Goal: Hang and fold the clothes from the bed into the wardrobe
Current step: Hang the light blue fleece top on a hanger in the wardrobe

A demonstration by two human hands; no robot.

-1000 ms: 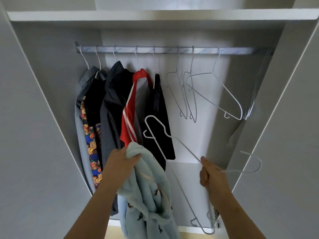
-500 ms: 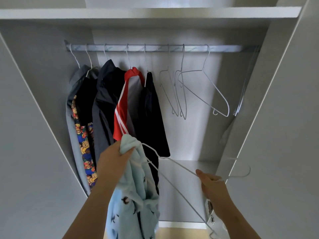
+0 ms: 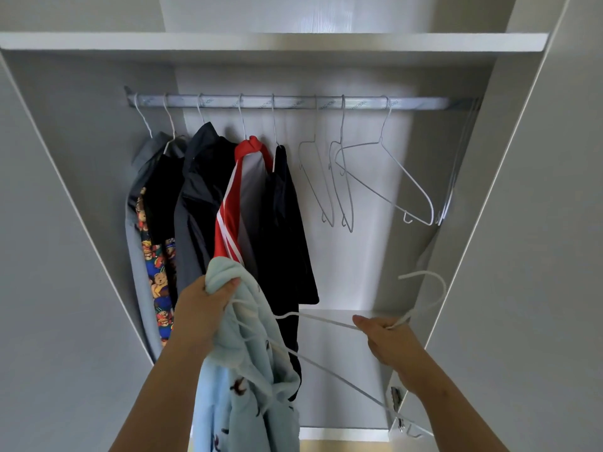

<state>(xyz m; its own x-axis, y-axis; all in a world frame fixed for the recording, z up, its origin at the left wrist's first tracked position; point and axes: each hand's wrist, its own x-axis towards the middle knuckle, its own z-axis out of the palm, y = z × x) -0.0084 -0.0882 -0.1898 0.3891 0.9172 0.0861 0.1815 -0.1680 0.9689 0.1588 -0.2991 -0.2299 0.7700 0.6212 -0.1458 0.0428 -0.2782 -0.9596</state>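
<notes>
Since the frame a second ago, the near shoulder of the white wire hanger (image 3: pixel 321 322) has gone from standing free in front of the hung clothes to lying inside the folds of the pale blue fleece garment (image 3: pixel 254 370). Your left hand (image 3: pixel 204 308) grips the top of that garment, fingers curled over a bunched edge; the rest hangs down past your forearm to the bottom of the view. Your right hand (image 3: pixel 388 337) is closed round the hanger at its neck; the hook curves up to the right of your knuckles, and the bottom wire runs slantwise from the fleece down to the lower right. Hands well apart, each clamped on its own item, both in front of the open wardrobe (image 3: pixel 98 141). On the rail (image 3: pixel 293 102), left part: a grey garment (image 3: pixel 133 230), a black one with a bear print (image 3: pixel 156 275), a dark jacket (image 3: pixel 199 190), a red top with white stripes (image 3: pixel 228 220), a black garment (image 3: pixel 280 230), all on wire hangers. Right part of the rail: three empty hangers (image 3: pixel 404 172), and a bunch of thin hangers (image 3: pixel 456 164) at the far right end, count not readable. A shelf (image 3: pixel 274 42) spans the top above the rail.
</notes>
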